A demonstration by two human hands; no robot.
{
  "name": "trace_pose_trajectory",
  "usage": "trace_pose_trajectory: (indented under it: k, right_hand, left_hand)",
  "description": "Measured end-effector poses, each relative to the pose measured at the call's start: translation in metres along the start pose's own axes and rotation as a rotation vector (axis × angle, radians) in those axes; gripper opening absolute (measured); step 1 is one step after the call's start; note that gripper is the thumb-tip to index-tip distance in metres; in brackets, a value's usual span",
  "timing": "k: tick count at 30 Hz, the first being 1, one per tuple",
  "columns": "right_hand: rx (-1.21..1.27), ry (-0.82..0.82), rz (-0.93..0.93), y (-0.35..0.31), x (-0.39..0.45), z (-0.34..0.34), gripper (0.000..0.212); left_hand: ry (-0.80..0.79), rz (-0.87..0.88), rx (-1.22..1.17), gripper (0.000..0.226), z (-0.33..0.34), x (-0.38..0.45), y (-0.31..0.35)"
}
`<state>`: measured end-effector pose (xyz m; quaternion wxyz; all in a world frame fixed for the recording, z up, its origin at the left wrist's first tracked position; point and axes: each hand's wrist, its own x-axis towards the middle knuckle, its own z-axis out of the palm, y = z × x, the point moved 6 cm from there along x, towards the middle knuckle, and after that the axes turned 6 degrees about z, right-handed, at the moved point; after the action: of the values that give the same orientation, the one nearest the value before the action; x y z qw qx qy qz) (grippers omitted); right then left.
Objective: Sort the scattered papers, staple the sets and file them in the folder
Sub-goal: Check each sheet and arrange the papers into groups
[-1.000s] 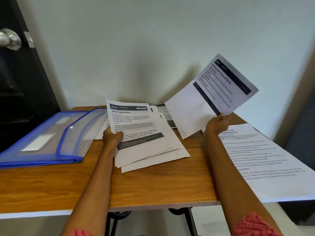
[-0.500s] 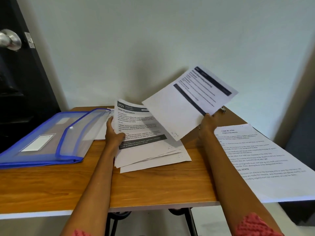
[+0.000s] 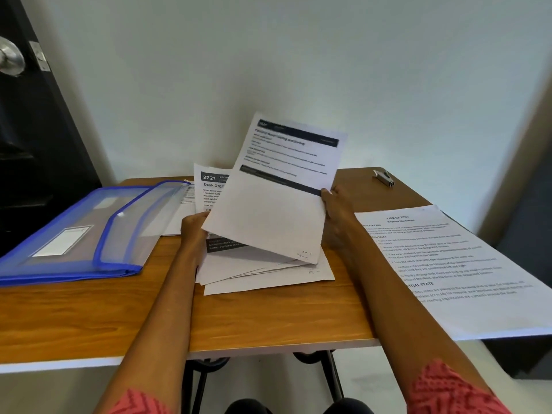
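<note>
A loose pile of printed papers (image 3: 263,276) lies in the middle of the wooden table (image 3: 89,318). My left hand (image 3: 194,231) grips the pile's left edge. My right hand (image 3: 336,209) holds a single printed sheet (image 3: 268,216) by its right edge, tilted up over the pile and covering most of the top page. A blue see-through folder (image 3: 74,231) lies at the left with its flap open. Near the table's back right corner lies a small metal stapler (image 3: 385,177).
A large printed sheet (image 3: 466,270) lies on the right side and overhangs the table's edge. More papers (image 3: 176,216) stick out beside the folder's mouth. A white wall stands behind the table, and a dark door with a knob (image 3: 10,59) is at the left.
My right hand has swung the single sheet from the right, leftward and down, over the pile. My left hand has stayed at the pile's left edge.
</note>
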<state>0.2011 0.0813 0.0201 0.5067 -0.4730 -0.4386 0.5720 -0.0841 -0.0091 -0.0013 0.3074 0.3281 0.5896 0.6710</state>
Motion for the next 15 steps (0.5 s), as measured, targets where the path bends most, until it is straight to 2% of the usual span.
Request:
trace_pose_trajectory:
  k: [2, 4, 6, 9, 11, 15]
  right_hand:
    - [-0.052, -0.054, 0.008, 0.005, 0.0, 0.006, 0.016]
    - [-0.121, -0.089, -0.029, 0.004, -0.002, 0.011, 0.016]
    - [-0.233, -0.136, -0.077, -0.001, -0.009, 0.019, 0.026]
    - [-0.243, -0.249, -0.063, -0.001, -0.014, 0.032, 0.033]
    - [-0.27, -0.28, -0.061, -0.002, -0.015, 0.036, 0.034]
    - [-0.265, -0.131, -0.146, -0.009, -0.013, 0.025, 0.03]
  left_hand:
    - [0.04, -0.045, -0.016, 0.029, 0.0, -0.002, 0.004]
    - [-0.02, -0.075, -0.217, 0.036, 0.005, -0.003, 0.009]
    - [-0.087, -0.055, -0.336, 0.03, 0.009, -0.003, 0.015]
    - [-0.179, -0.032, -0.114, 0.019, 0.011, -0.009, 0.015]
    - [-0.16, -0.071, -0.033, 0.033, 0.009, -0.01, 0.006]
    - [-0.072, -0.033, -0.065, 0.039, 0.004, -0.011, 0.009]
